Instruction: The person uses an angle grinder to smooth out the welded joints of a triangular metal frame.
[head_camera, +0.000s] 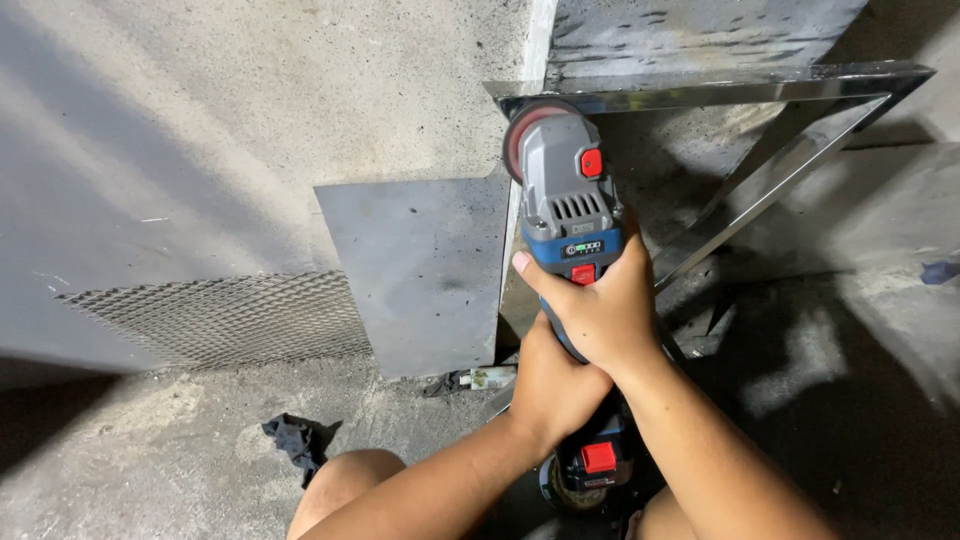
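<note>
A bare knee (345, 480) and both forearms fill the bottom of the view, closest of all. The left hand (550, 385) has its grip clenched around the rear of the grinder's handle, just above the battery pack (597, 458) with its red catch. The right hand (600, 310) grasps the grinder (565, 200) further forward, its grip closed around the blue and grey body with the thumb lying beside a red switch. The grinder points away from the person, and its reddish disc (527, 135) meets the corner of a shiny metal frame (760, 85) that stands on the concrete floor (150, 450). Just left of it a flat steel sheet (420, 270) leans against the wall, with a piece of mesh (230, 315) beside that. A dark rag (295, 440) lies on the floor near the knee.
</note>
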